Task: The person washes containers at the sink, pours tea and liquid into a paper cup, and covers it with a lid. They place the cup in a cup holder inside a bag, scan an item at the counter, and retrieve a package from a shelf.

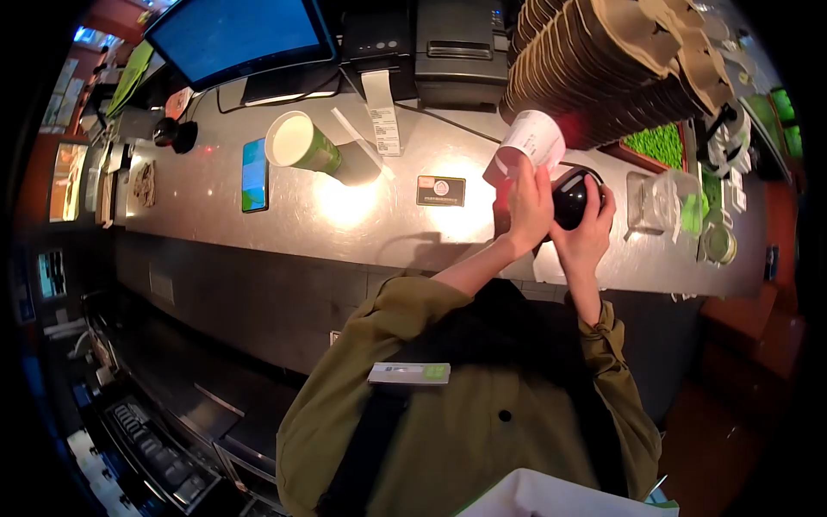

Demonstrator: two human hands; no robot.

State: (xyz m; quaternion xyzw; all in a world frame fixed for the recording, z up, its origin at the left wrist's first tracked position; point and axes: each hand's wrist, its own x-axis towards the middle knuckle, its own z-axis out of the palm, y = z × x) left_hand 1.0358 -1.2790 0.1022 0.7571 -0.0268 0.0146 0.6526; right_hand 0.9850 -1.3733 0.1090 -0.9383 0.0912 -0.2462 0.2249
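Observation:
My left hand (529,205) is closed at the lower end of a white cup-shaped thing (531,140) with small printed text, its fingers pointing up along it. Right beside it, my right hand (587,231) curls around a glossy black rounded device (568,200), which looks like a desktop scanner. A red glow falls near the white thing and the device. Part of the device is hidden by my fingers. To the left of my hands, a dark card (441,191) lies flat on the metal counter (396,237).
A green-and-white cup (303,145) stands beside a phone (255,176). A printed receipt strip (382,116) hangs from a black printer (377,53). Tall stacks of cardboard cup carriers (594,69) rise behind my hands. Clear plastic containers (662,200) sit right; a monitor (241,39) stands back left.

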